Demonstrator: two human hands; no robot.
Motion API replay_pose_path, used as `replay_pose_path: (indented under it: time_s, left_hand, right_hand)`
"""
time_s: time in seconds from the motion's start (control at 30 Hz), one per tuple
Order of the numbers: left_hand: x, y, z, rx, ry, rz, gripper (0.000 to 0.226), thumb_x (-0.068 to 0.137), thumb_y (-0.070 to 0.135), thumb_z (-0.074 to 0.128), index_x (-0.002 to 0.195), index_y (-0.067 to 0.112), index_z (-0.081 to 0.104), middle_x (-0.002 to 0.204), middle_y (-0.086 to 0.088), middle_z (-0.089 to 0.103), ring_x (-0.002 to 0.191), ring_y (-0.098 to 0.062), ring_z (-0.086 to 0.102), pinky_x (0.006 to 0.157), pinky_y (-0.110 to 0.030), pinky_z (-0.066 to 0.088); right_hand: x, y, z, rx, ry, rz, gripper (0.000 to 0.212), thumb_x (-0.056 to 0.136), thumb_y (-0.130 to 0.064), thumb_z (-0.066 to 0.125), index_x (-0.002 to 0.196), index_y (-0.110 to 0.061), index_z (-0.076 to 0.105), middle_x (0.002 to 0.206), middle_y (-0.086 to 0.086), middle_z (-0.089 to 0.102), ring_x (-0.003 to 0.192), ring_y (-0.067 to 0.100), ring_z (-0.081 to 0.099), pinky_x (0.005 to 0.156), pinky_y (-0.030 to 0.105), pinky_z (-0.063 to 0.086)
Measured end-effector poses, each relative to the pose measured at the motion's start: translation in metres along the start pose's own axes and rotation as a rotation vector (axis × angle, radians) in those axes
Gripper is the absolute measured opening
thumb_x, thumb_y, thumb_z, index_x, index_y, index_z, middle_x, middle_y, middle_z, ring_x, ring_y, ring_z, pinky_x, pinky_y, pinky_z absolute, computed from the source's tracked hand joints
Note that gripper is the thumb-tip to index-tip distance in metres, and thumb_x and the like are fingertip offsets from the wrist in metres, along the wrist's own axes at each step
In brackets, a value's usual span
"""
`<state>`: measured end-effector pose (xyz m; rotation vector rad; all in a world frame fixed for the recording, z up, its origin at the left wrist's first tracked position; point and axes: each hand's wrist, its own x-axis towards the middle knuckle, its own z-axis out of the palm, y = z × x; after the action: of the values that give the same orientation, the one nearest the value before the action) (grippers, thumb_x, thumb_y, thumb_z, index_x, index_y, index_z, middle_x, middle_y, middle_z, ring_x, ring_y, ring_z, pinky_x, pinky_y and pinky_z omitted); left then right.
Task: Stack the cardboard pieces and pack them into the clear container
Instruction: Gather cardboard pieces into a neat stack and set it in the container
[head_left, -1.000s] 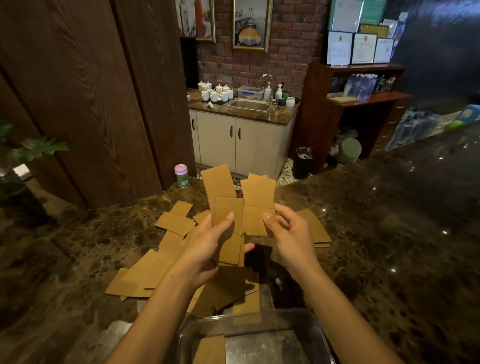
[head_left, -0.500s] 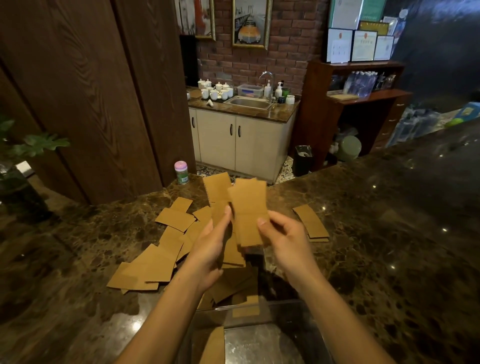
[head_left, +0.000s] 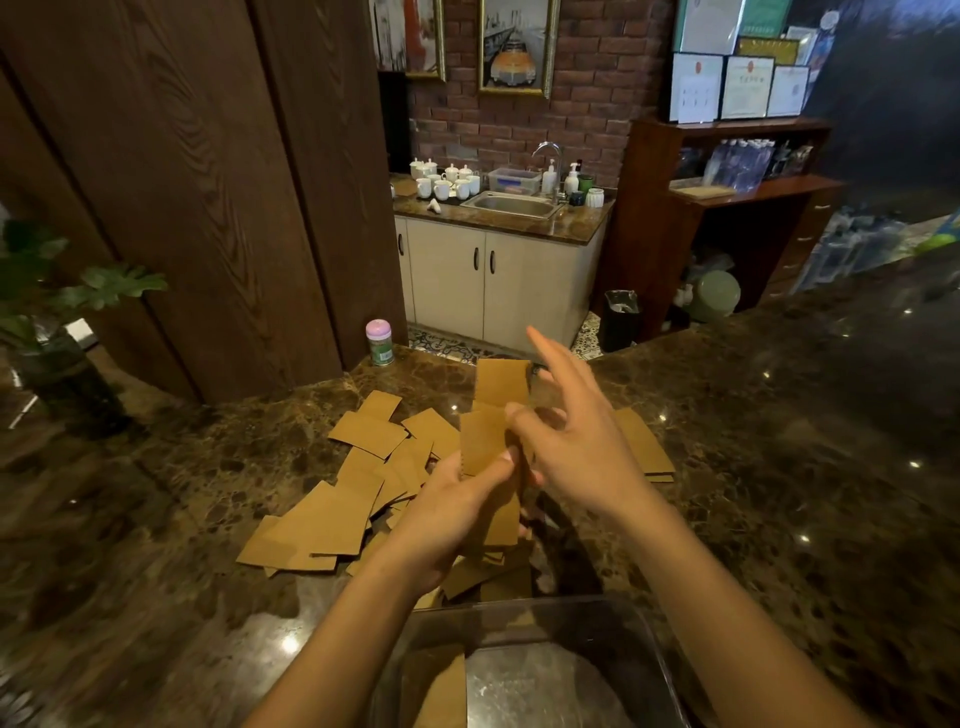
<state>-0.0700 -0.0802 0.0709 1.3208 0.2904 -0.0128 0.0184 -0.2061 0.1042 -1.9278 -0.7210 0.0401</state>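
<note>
loose cardboard (head_left: 332, 525) crowding left, right counter (head_left: 779, 493) seemingly clear

On the table (head_left: 753, 493), loose cardboard pieces (head_left: 332, 525) lie spread to the left of the two hands. A small stack (head_left: 644, 441) lies to the right, behind the right hand (head_left: 582, 447). The left hand (head_left: 452, 514) holds a bunch of pieces (head_left: 488, 441) upright above the middle, the right hand just beside it. The clear container (head_left: 644, 644) sits nearest the person, with one piece (head_left: 441, 696) inside at its left. A small jar (head_left: 379, 342) stands at the table's far edge.
</note>
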Motion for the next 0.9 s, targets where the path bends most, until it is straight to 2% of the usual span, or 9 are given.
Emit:
replay_pose_path:
  time_s: [0.13,0.23,0.3,0.4,0.47,0.57,0.67,0.8,0.9]
  left_hand:
    - [-0.002,0.003,0.001,0.013,-0.023,0.022,0.015,0.1,0.03,0.062,0.107,0.022,0.073,0.09,-0.01,0.077,0.079,-0.023,0.073,0.065,-0.034,0.059]
    - [-0.001,0.002,-0.001,-0.044,0.007,-0.02,0.02,0.1,0.025,0.063,0.117,0.015,0.069,0.098,-0.019,0.077,0.084,-0.031,0.075,0.075,-0.043,0.06]
    - [0.0,0.0,-0.005,-0.102,0.028,-0.051,0.024,0.098,0.022,0.066,0.12,0.014,0.067,0.106,-0.023,0.076,0.09,-0.036,0.074,0.086,-0.051,0.057]
    - [0.001,-0.001,-0.009,-0.196,-0.006,-0.11,0.029,0.093,0.021,0.072,0.121,0.017,0.068,0.116,-0.027,0.072,0.095,-0.04,0.073,0.094,-0.057,0.053]
    - [0.001,-0.003,-0.01,-0.35,-0.041,-0.163,0.044,0.087,0.018,0.076,0.129,0.017,0.064,0.124,-0.028,0.069,0.097,-0.04,0.071,0.09,-0.055,0.056]
    - [0.005,-0.004,-0.009,-0.592,-0.145,-0.103,0.057,0.086,0.012,0.071,0.14,0.023,0.059,0.129,-0.024,0.064,0.104,-0.038,0.065,0.08,-0.05,0.055]
    - [0.009,0.004,-0.008,-0.636,-0.142,-0.062,0.041,0.087,0.005,0.059,0.122,0.023,0.071,0.107,-0.02,0.07,0.09,-0.033,0.064,0.076,-0.045,0.049]
    - [0.01,0.005,-0.009,-0.511,-0.12,-0.015,0.067,0.078,-0.006,0.062,0.14,0.018,0.054,0.108,-0.021,0.064,0.088,-0.032,0.066,0.069,-0.043,0.057]
    - [0.007,0.006,-0.007,-0.419,-0.116,0.108,0.061,0.079,-0.01,0.06,0.131,0.024,0.055,0.112,-0.019,0.063,0.086,-0.032,0.066,0.067,-0.043,0.054]
  right_hand:
    - [0.01,-0.005,-0.001,-0.144,-0.085,-0.046,0.053,0.102,-0.04,0.059,0.152,-0.047,0.044,0.156,-0.021,0.039,0.141,0.01,0.044,0.103,0.052,0.053]
    - [0.005,-0.005,0.002,-0.192,-0.055,-0.074,0.039,0.103,-0.036,0.059,0.142,-0.036,0.06,0.142,-0.019,0.055,0.127,-0.002,0.046,0.1,0.022,0.043]
    - [-0.002,-0.003,0.008,-0.238,-0.113,-0.069,0.035,0.104,-0.04,0.057,0.138,-0.034,0.064,0.132,-0.019,0.06,0.123,0.0,0.051,0.102,0.026,0.042]
    - [-0.007,-0.001,0.008,-0.284,-0.163,-0.031,0.041,0.102,-0.048,0.056,0.142,-0.035,0.06,0.135,-0.016,0.061,0.125,0.003,0.052,0.108,0.035,0.044]
    - [-0.009,-0.001,0.002,-0.267,-0.292,-0.012,0.065,0.093,-0.059,0.066,0.152,-0.043,0.045,0.153,-0.015,0.049,0.14,0.004,0.042,0.11,0.034,0.041]
    - [-0.018,-0.003,-0.002,-0.276,-0.594,-0.051,0.122,0.065,-0.065,0.088,0.157,-0.058,0.009,0.171,-0.021,-0.006,0.159,0.009,-0.004,0.123,0.042,0.018]
    - [-0.024,0.001,0.002,-0.35,-0.603,-0.149,0.124,0.058,-0.057,0.096,0.151,-0.052,0.014,0.166,-0.02,-0.029,0.155,0.012,-0.03,0.121,0.041,0.007]
    - [-0.021,0.004,0.004,-0.357,-0.499,-0.229,0.096,0.064,-0.044,0.096,0.136,-0.034,0.033,0.164,-0.018,0.002,0.153,0.002,-0.005,0.127,0.044,0.021]
    - [-0.022,0.001,-0.002,-0.328,-0.524,-0.231,0.09,0.064,-0.043,0.096,0.13,-0.033,0.035,0.158,-0.021,0.006,0.147,0.001,0.007,0.12,0.038,0.033]
